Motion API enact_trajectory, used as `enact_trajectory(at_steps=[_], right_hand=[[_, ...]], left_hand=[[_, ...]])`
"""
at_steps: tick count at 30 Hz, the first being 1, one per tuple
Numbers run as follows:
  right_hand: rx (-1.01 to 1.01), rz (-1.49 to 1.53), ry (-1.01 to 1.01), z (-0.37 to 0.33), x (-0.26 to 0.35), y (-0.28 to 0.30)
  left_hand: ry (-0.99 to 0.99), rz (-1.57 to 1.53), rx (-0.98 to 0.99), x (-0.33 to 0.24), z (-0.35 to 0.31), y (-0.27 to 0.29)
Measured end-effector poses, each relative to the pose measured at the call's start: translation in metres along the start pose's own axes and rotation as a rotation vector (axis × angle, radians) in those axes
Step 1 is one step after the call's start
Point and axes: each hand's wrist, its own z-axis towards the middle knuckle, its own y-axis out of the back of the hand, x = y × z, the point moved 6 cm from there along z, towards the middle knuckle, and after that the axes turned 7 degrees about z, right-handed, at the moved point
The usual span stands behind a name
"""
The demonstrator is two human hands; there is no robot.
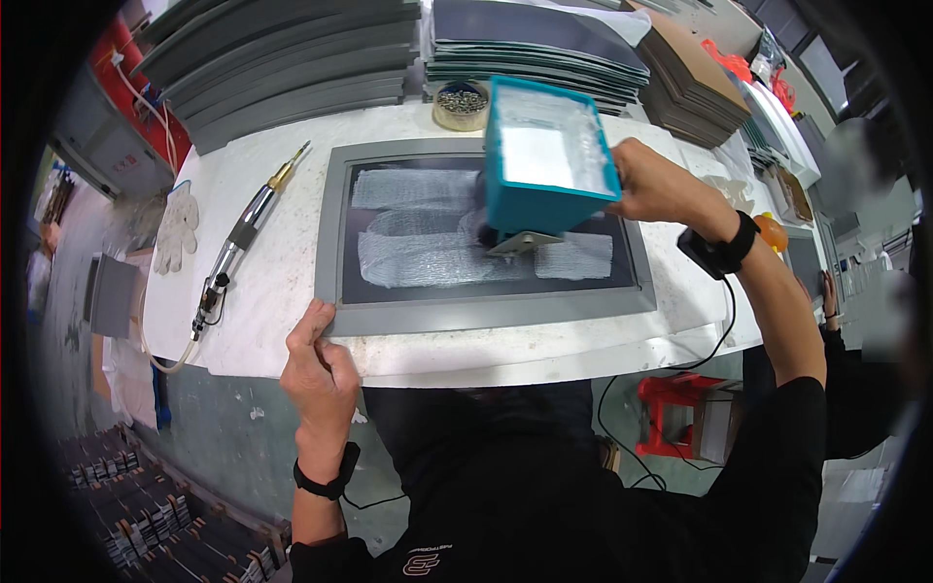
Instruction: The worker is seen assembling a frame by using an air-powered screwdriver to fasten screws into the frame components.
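A flat grey-framed panel [476, 316] lies on the white-covered table, its dark middle coated with streaky white glue bands [418, 257]. My right hand [659, 185] is closed on the side of a teal glue applicator [539, 202], a box with white glue inside. Under the box, a metal plate [527, 243] sits low over the panel; whether it touches is hard to tell. At the frame's near left corner, my left hand [324, 364] has its fingers curled and grips the edge.
Left of the panel lie an electric or air screwdriver [236, 238] with a hose and a white glove [177, 228]. Behind are a tub of small screws [461, 105], grey panel stacks [292, 73] and brown boards [685, 83]. A red stool [671, 413] stands below; another person [865, 379] is at right.
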Motion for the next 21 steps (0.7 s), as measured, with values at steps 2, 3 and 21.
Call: enact_trajectory(at_steps=[2,3,21], right_hand=[[-0.063,0.004,-0.06,-0.044,-0.027,0.007],[-0.11,0.012,-0.099,-0.061,-0.038,0.01],[-0.632,0.02,-0.642,-0.356,-0.182,0.151]], left_hand=[[0.006,0.015,0.014,-0.002,0.001,-0.002],[-0.002,0.014,0.016,-0.002,0.0,-0.002],[0.058,0.055,0.296,-0.032,0.036,0.004]])
